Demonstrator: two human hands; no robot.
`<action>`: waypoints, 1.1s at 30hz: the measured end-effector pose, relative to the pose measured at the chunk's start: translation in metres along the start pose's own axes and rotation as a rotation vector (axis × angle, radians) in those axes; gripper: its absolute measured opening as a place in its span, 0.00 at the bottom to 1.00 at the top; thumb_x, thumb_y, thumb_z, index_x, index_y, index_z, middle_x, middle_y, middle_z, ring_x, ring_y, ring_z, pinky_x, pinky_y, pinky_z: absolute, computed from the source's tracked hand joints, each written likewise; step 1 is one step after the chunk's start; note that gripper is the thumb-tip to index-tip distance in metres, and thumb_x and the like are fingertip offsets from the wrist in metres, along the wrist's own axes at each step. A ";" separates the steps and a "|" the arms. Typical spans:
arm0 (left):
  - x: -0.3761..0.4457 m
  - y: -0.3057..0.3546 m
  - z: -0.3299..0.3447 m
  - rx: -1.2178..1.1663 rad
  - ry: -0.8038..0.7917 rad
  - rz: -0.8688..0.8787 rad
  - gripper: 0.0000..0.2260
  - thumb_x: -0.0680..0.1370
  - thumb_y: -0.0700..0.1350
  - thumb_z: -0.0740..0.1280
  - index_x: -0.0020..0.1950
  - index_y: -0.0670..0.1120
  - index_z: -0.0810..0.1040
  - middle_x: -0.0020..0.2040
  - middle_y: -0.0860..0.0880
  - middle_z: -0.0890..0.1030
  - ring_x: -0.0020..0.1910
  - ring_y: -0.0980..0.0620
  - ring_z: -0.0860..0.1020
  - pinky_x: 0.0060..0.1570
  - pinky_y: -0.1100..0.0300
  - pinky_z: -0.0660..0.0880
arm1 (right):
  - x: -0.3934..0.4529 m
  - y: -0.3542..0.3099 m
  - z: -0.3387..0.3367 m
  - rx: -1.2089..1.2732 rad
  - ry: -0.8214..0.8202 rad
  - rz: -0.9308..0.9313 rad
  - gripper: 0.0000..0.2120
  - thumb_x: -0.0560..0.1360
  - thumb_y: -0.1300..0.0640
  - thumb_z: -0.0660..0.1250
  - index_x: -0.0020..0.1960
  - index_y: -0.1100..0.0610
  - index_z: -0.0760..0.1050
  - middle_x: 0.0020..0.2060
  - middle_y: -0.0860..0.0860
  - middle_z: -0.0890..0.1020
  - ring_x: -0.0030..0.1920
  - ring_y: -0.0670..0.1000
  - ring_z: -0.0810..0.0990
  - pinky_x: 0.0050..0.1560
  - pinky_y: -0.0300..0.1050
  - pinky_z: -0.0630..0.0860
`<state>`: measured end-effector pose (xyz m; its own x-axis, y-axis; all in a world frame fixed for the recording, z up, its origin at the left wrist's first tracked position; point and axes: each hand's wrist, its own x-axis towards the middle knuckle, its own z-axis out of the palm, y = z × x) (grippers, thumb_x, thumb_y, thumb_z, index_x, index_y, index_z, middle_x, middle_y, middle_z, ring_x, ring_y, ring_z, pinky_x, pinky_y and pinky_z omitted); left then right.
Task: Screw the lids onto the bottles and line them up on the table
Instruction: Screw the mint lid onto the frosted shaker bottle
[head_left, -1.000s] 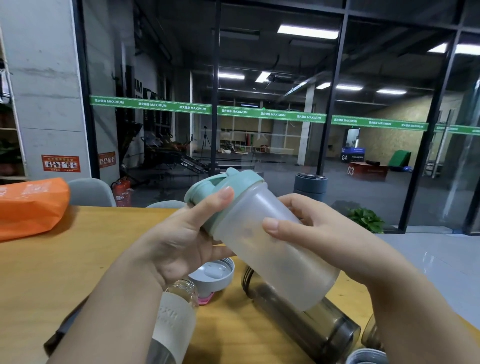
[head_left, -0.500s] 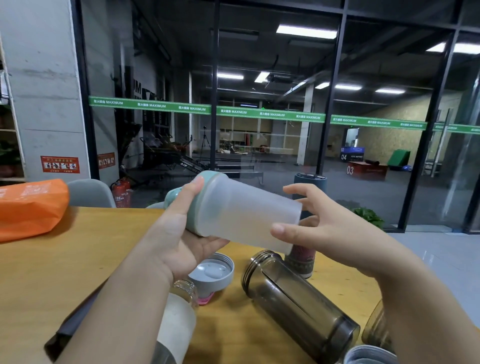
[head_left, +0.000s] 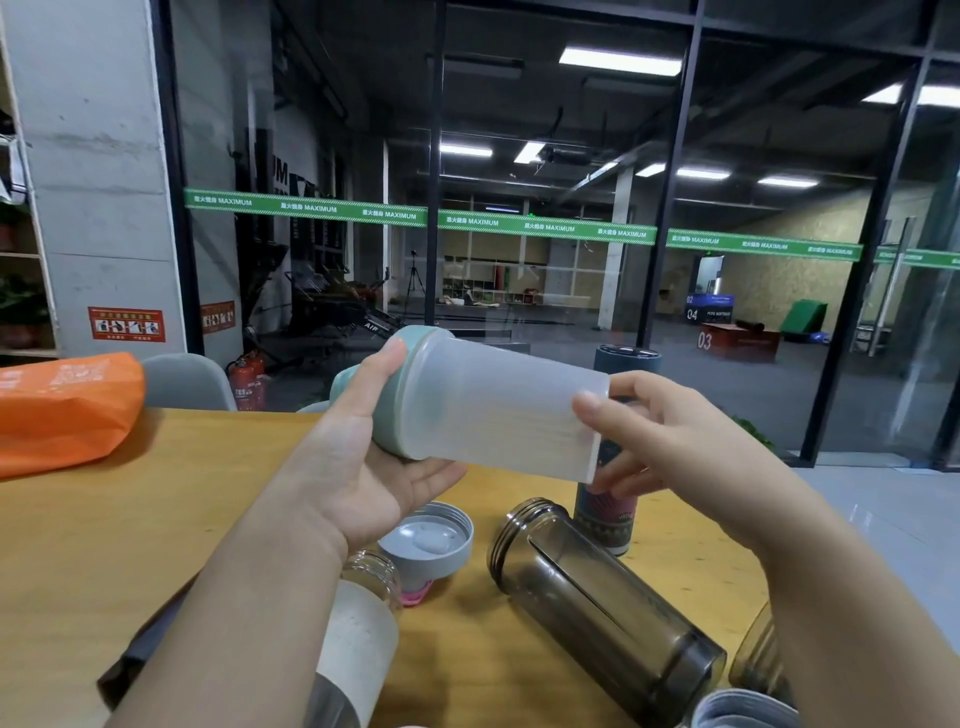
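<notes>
Frosted plastic bottle (head_left: 498, 410) lies sideways in the air above the wooden surface (head_left: 156, 519). The left hand (head_left: 363, 467) grips its mint-green lid (head_left: 387, 400), the thumb on the rim; the right hand (head_left: 670, 447) grips the base end. A smoky bottle (head_left: 602, 608) lies uncapped below.

glass wall (head_left: 545, 156), ceiling lights (head_left: 618, 61), wooden table (head_left: 156, 519)
</notes>
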<state>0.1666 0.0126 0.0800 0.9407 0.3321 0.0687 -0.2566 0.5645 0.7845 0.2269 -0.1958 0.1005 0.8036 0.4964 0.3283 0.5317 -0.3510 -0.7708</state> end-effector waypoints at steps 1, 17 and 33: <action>0.000 0.000 0.000 -0.002 -0.007 -0.001 0.24 0.60 0.55 0.73 0.54 0.50 0.75 0.48 0.42 0.83 0.46 0.38 0.84 0.56 0.39 0.74 | 0.001 0.000 0.001 -0.001 0.002 0.025 0.30 0.60 0.29 0.58 0.54 0.46 0.72 0.44 0.48 0.83 0.36 0.48 0.85 0.47 0.53 0.82; 0.001 -0.001 0.002 -0.084 -0.056 -0.038 0.26 0.66 0.51 0.74 0.61 0.44 0.78 0.53 0.42 0.84 0.50 0.41 0.83 0.53 0.38 0.77 | -0.005 -0.001 -0.001 -0.196 -0.137 0.003 0.46 0.61 0.40 0.76 0.67 0.28 0.48 0.57 0.37 0.70 0.49 0.49 0.82 0.52 0.50 0.80; 0.006 -0.003 -0.006 0.029 -0.010 -0.034 0.21 0.68 0.58 0.72 0.57 0.50 0.77 0.41 0.44 0.86 0.45 0.42 0.84 0.60 0.41 0.73 | -0.008 -0.009 -0.002 -0.188 -0.045 -0.009 0.31 0.56 0.25 0.60 0.54 0.40 0.68 0.45 0.44 0.81 0.39 0.42 0.83 0.50 0.50 0.80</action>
<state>0.1720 0.0172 0.0747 0.9509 0.3057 0.0479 -0.2184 0.5533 0.8038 0.2165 -0.1982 0.1055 0.7883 0.5334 0.3067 0.5826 -0.4868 -0.6508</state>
